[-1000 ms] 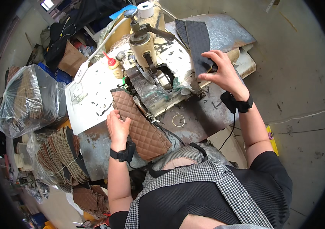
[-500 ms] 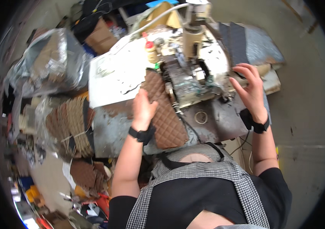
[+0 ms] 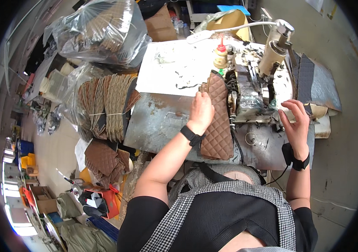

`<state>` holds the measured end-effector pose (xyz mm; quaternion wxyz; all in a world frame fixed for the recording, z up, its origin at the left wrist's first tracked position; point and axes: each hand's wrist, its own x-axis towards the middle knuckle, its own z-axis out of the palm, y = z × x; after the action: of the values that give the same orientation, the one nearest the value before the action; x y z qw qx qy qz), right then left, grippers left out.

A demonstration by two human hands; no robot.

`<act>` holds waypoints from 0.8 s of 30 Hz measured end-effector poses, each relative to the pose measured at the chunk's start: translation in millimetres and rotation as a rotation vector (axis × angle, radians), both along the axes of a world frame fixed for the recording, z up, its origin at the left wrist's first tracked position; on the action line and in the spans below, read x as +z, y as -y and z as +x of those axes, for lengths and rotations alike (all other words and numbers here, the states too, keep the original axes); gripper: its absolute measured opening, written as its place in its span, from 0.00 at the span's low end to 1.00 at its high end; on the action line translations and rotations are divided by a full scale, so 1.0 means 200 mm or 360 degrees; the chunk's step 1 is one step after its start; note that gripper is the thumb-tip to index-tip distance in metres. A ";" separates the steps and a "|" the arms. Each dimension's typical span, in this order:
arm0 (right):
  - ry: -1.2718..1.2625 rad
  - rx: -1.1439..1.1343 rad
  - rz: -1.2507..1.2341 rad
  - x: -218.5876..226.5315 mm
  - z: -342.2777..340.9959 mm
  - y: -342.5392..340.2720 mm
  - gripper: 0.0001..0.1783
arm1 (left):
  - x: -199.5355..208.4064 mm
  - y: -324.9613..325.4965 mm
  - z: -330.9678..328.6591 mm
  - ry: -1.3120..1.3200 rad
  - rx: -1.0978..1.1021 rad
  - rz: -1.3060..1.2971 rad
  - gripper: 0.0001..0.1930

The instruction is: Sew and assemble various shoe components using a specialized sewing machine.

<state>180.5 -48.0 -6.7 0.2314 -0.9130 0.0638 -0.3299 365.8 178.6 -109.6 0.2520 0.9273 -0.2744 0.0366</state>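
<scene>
A long brown panel (image 3: 217,130) with diamond quilting lies on the metal worktop, running from near my body up beside the machine. At its left edge rests my left hand (image 3: 202,111), fingers curled in and closed on that edge; the fingertips are partly hidden. The machine (image 3: 252,101), with an upright metal cylinder and a greasy bed, stands just right of the panel. By the machine's right front corner my right hand (image 3: 297,126) hovers, its thumb and fingers apart and nothing between them.
Left of the worktop (image 3: 153,126) are tied stacks of cut pieces (image 3: 107,105), with loose brown quilted pieces (image 3: 105,161) below. A clear plastic bag (image 3: 99,38) sits behind. A white board (image 3: 168,67) and a red-capped bottle (image 3: 220,56) are at the back; dark panels (image 3: 302,80) lie right.
The view has swung left, so the bench appears farther right. My left hand has gone from spread fingers to fingers curled on the panel's edge. My right hand stays open by the machine.
</scene>
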 end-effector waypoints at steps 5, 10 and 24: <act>-0.0036 0.0062 0.0044 -0.01 0.00 -0.03 0.11 | 0.00 0.02 -0.01 0.0055 -0.0183 0.0024 0.22; -0.0047 0.0122 0.0071 -0.02 0.03 -0.07 0.11 | 0.04 0.01 0.00 -0.0206 -0.0059 -0.0034 0.33; -0.0072 0.0252 0.0096 -0.07 0.04 -0.13 0.16 | 0.09 -0.05 0.05 -0.1017 -0.0358 -0.0782 0.12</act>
<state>188.0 -22.5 -20.7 0.2827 -0.9150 0.0067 -0.2878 374.8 189.3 -91.4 0.5407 0.7684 -0.2652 -0.2163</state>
